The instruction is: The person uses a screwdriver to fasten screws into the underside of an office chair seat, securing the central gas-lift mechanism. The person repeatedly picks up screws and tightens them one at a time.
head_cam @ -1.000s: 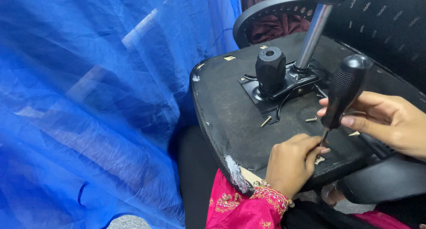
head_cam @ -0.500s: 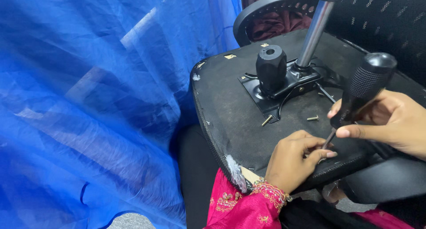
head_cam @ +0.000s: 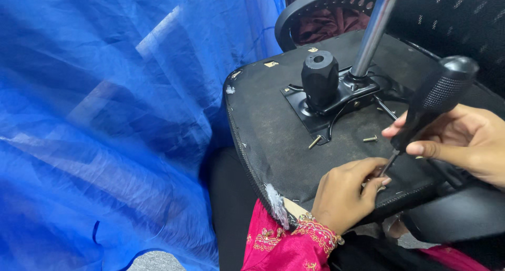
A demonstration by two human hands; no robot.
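Grip: right hand (head_cam: 463,145) clenched on screwdriver (head_cam: 431,105) handle; left hand (head_cam: 344,195) pinches at its tip, steadying it
Seat underside (head_cam: 263,124): upturned, gives access to fixings
Mechanism plate (head_cam: 329,100): black, centre, beside the gas lift column
Loose screws (head_cam: 370,139): lying near plate
Net (head_cam: 105,129): blue, left

Two loose screws (head_cam: 315,141) lie on the upturned seat underside (head_cam: 263,124), net curtain (head_cam: 105,118) left.
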